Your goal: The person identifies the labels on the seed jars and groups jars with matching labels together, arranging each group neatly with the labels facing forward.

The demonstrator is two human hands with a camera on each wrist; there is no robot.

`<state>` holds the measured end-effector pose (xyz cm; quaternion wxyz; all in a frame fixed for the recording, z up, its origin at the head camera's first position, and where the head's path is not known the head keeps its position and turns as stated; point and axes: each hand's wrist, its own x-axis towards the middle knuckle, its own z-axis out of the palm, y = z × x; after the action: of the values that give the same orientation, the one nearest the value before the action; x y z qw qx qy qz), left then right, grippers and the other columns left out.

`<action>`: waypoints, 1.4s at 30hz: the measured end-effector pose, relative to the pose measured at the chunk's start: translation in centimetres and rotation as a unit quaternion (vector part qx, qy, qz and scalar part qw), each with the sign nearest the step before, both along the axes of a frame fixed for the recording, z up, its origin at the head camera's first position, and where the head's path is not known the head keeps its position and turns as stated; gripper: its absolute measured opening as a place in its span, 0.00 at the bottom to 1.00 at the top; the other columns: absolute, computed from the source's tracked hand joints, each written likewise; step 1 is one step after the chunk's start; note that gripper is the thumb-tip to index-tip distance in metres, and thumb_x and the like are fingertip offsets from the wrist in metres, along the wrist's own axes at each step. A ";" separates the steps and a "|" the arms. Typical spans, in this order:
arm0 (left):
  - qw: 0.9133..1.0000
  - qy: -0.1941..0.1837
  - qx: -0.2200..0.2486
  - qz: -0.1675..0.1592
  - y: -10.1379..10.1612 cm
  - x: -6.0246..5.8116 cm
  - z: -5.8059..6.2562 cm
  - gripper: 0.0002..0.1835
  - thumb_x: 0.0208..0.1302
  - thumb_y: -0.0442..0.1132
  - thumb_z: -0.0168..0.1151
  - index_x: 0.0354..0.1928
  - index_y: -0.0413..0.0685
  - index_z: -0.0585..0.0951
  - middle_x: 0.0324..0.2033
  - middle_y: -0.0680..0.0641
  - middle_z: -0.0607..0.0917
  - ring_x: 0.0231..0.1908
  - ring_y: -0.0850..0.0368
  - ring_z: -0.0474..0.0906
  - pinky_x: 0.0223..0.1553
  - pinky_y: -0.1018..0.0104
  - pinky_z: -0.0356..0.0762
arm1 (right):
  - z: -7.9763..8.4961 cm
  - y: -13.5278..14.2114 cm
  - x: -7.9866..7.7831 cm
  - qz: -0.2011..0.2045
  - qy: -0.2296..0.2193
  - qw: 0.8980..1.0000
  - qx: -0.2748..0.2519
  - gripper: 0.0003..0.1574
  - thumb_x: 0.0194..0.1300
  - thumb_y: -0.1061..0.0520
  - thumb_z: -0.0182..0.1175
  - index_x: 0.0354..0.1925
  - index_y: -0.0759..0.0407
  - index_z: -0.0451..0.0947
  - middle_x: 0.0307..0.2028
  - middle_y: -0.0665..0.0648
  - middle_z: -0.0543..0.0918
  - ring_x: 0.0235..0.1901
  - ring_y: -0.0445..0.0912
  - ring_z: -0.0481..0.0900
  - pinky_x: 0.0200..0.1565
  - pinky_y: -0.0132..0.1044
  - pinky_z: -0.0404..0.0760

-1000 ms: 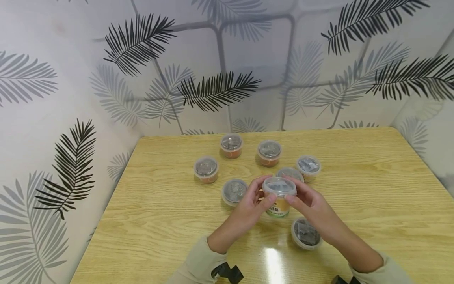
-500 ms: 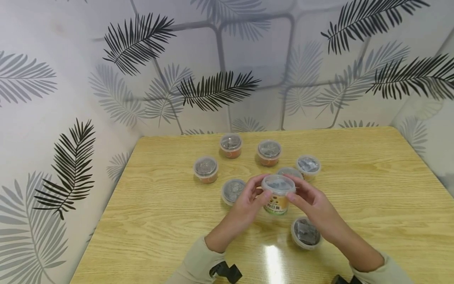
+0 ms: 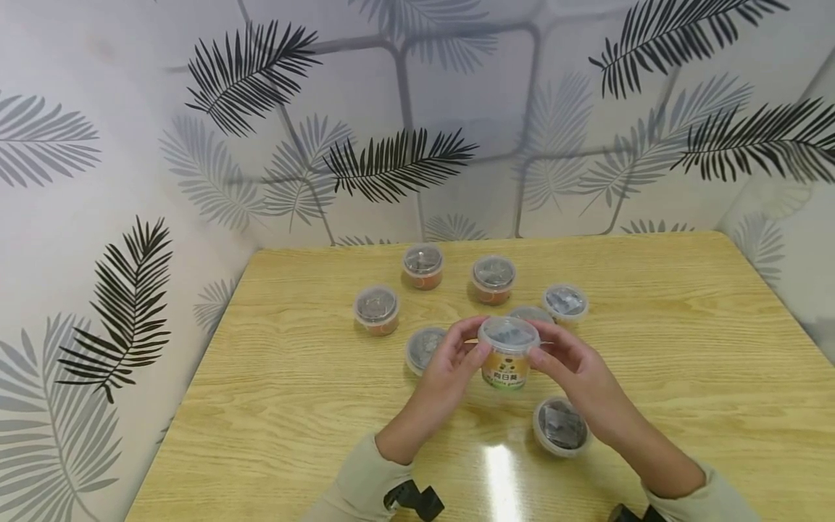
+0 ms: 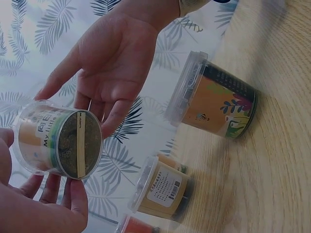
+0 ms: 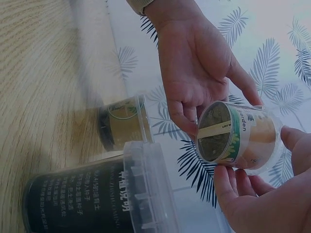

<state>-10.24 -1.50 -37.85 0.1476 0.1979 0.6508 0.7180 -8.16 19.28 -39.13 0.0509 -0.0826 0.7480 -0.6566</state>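
Note:
A clear lidded plastic planting cup (image 3: 507, 366) with a yellow-orange sunflower label is held just above the table, nearly upright. My left hand (image 3: 446, 380) grips its left side and my right hand (image 3: 583, 380) its right side, thumbs near the rim. Through the base, in the left wrist view, dark soil-like contents and a pale wooden stick (image 4: 81, 145) show inside the cup (image 4: 36, 138). The right wrist view shows the same cup (image 5: 252, 138) between both hands. A lidded cup with a dark packet (image 3: 562, 428) stands below my right hand.
Several similar lidded cups stand on the wooden table (image 3: 274, 420): one (image 3: 422, 349) beside my left hand, others (image 3: 377, 310) (image 3: 422, 266) (image 3: 493, 279) (image 3: 565, 303) farther back. Another cup (image 3: 531, 314) is partly hidden behind the held one. A leaf-patterned wall covering (image 3: 457, 188) rises behind.
Both hands have raised the cup slightly and shifted it a little left, and more of its front label faces the head camera. The cups on the table stay put.

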 end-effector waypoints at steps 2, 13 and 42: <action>1.000 0.000 -0.001 0.002 0.1 0.0 0.0 0.23 0.71 0.38 0.48 0.65 0.41 0.61 0.56 0.44 0.67 0.51 0.57 0.69 0.53 0.65 0.69 | 0.0 0.0 0.0 0.000 -0.003 1.000 0.003 0.27 0.71 0.54 0.51 0.65 0.59 0.61 0.51 0.58 0.74 0.49 0.44 0.74 0.48 0.32 0.75; 1.000 0.003 -0.012 -0.005 0.5 -0.9 -2.8 0.26 0.69 0.44 0.54 0.65 0.51 0.62 0.57 0.50 0.69 0.53 0.54 0.67 0.50 0.66 0.70 | -0.1 -0.2 0.2 0.015 -0.009 1.000 0.012 0.30 0.70 0.54 0.51 0.67 0.56 0.59 0.55 0.60 0.71 0.53 0.44 0.72 0.51 0.36 0.74; 0.999 0.052 0.000 0.000 0.7 -0.5 -3.2 0.24 0.70 0.45 0.50 0.65 0.50 0.62 0.56 0.47 0.68 0.55 0.52 0.67 0.54 0.63 0.69 | 0.0 0.7 -0.2 0.017 0.050 0.999 -0.001 0.32 0.66 0.62 0.56 0.66 0.59 0.60 0.57 0.60 0.69 0.54 0.44 0.70 0.50 0.29 0.73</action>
<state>-10.77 -0.84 -41.07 0.1132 0.2349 0.6576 0.7068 -8.34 19.95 -39.16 0.0249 -0.1281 0.7473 -0.6516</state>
